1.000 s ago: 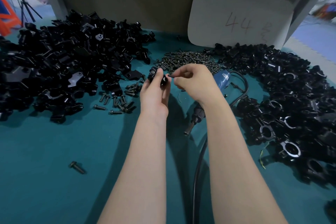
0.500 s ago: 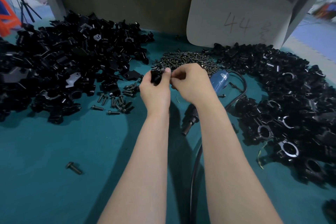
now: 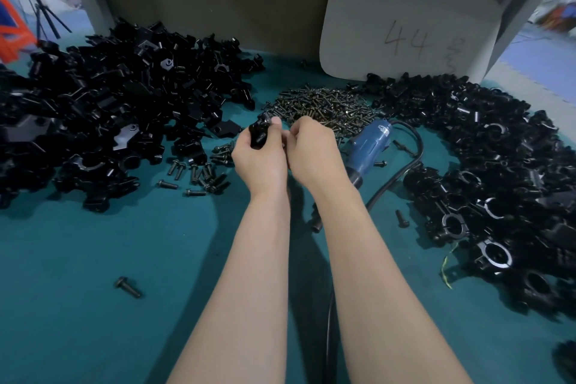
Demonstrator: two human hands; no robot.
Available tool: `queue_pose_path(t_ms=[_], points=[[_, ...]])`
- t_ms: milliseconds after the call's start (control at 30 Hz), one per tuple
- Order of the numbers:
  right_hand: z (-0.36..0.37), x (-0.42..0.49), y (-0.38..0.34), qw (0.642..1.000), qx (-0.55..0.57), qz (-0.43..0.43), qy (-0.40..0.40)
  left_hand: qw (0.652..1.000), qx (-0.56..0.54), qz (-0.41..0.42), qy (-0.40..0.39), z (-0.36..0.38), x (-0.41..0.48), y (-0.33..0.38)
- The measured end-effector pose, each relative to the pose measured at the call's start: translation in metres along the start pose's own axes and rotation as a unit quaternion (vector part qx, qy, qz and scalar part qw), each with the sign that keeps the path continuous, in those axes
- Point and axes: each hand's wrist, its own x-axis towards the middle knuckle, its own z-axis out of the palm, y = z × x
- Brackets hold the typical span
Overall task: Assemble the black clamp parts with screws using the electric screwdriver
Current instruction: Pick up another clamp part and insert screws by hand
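Two bare hands meet above the middle of the teal tabletop point(image 3: 78, 305). The left hand point(image 3: 260, 162) has its grip curled round a small black clamp part point(image 3: 258, 135), thumb tip on the part's upper edge, holding it clear of the tabletop just in front of a flat pile of small dark screws point(image 3: 324, 104). The right hand point(image 3: 314, 151) sits just beside it, knuckles up, fingers curled in toward the clamp part. Its fingertips are hidden behind the hand, so I cannot tell whether this grip has hold of anything.

A blue electric screwdriver point(image 3: 371, 146) lies on the tabletop just right of the right hand, its body slanting toward the screw pile. Its black cable point(image 3: 416, 150) loops off the far end and runs back under the right forearm.

A big heap of loose black clamp pieces point(image 3: 109, 109) fills the left side. A second heap of black ring-shaped clamps point(image 3: 492, 171) curves down the right side.

A scatter of larger black bolts point(image 3: 199, 171) lies between the left heap and the left hand. One single black bolt point(image 3: 127, 287) lies apart, near the left forearm.

A white rounded board marked "44" point(image 3: 405, 31) leans on the back wall behind the screws.
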Motion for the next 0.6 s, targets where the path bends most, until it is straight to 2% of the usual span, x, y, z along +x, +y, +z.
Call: queue_pose_path(t_ms=[300,433,600], points=[[-0.002,-0.002,0.001,0.999,-0.032,0.005,0.009,0.999,-0.033,-0.007,-0.017,0.005,-0.002,0.003],[-0.014,-0.001,-0.003,1.000,-0.005,0.007,-0.024,1.000,-0.011,0.007,-0.010,0.004,0.001,0.003],[-0.016,-0.003,-0.004,1.000,-0.005,-0.007,-0.017,1.000,0.007,0.013,-0.004,0.001,0.000,0.003]])
